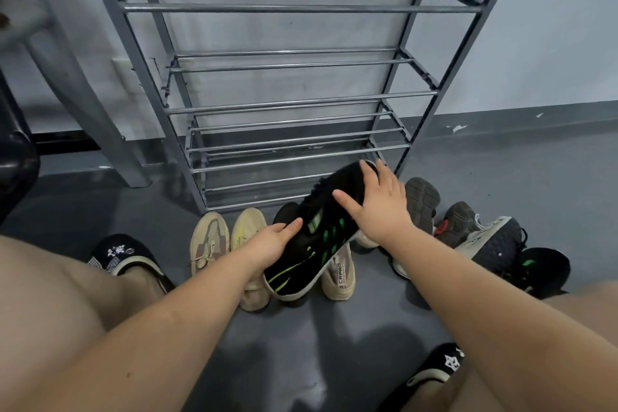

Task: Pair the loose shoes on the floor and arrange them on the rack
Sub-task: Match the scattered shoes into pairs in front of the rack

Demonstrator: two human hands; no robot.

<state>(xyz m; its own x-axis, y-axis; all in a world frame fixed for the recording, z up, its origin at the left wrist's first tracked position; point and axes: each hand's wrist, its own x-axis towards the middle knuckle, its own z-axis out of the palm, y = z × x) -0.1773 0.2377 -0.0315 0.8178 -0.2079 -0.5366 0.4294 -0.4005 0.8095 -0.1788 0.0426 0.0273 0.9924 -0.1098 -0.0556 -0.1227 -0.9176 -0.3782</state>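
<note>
While both hands hold a black sneaker with green stripes [321, 237] just in front of the rack [291, 100], the pairing step looks only begun, since every shelf of the rack is bare. The left hand [271, 249] grips the heel end of this shoe, thumb lying along its side, and the right hand [378, 204] grasps the toe end with fingers spread over the upper; the shoe is lifted and tilted, toe pointing towards the foot of the rack, above the shoes on the floor [301, 344]. Left of the held shoe, near the rack's bottom rail, lie two beige sneakers [209, 239] side by side, and a third beige shoe [337, 276] sits under and behind it. Right of the rack's foot lie an upturned dark sole [423, 202], a grey and white knit sneaker [488, 237] and, farthest from the rack, a black shoe with a green mark [541, 269] that is probably the mate of the held one, though shadow makes this hard to confirm. My reading is that the next move calls for either setting this shoe on a low shelf or first fetching that likely mate, which would need one hand freed and a reach away from the rack to the right.
</note>
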